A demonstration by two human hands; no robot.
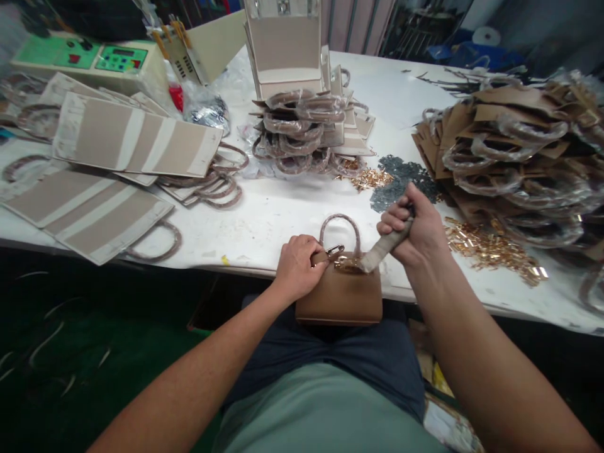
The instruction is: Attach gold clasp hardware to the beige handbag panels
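Observation:
A small brown handbag [340,302] rests at the table's front edge, over my lap, its plastic-wrapped handle [340,218] standing up behind. My left hand [301,267] is closed on the bag's top left edge, where a short strap with a metal loop [335,250] sticks out by the fingers. Wrapped in a fist, my right hand [418,226] grips a tool with a greyish wrapped shaft [384,248]. That tool slants down left to the gold clasp [349,264] on the bag's top; its tip is blurred, so its kind is unclear.
Flat beige bag pieces [136,135] with wrapped handles lie at left. Stacked beige pieces [302,119] stand at the back, and brown bags [514,138] pile up at right. Small gold parts [495,248] and dark metal pieces [401,179] are scattered nearby. A green-panelled machine [94,60] stands back left.

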